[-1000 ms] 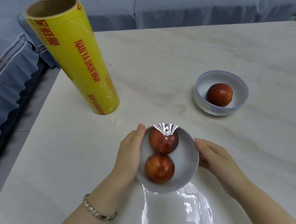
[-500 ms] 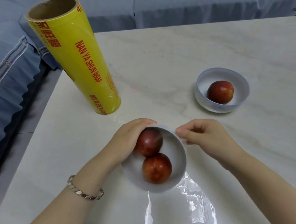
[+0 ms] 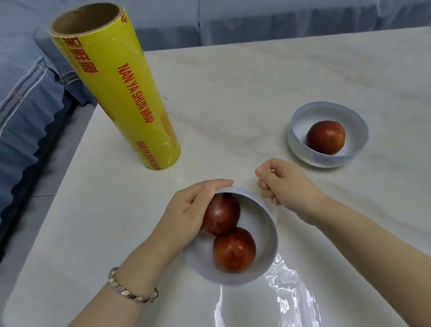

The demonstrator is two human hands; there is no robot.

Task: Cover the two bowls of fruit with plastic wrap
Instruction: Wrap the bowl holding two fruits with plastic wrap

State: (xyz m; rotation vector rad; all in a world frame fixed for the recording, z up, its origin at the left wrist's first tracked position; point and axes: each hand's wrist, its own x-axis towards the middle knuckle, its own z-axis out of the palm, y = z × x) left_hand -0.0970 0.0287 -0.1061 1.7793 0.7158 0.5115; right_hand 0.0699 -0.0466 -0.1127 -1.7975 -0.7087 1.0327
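The left hand [image 3: 190,214] grips the far rim of the near white round bowl [image 3: 263,259] holding two red fruits [image 3: 234,249], and the right hand [image 3: 286,189] pinches the clear plastic film [image 3: 288,291] beside it. The second white bowl [image 3: 303,151] sits uncovered farther right on the pale marble table [image 3: 242,99].

White marble-veined tabletop [image 3: 270,89]. On it:
- tall yellow cardboard-cored roll of plastic wrap [image 3: 125,95], upright, left of centre
- white ceramic bowl [image 3: 326,113], one round red fruit [image 3: 325,137] inside, right
- second white bowl [image 3: 262,216], tilted, lower centre
- glossy clear film sheet [image 3: 292,304], lower right edge
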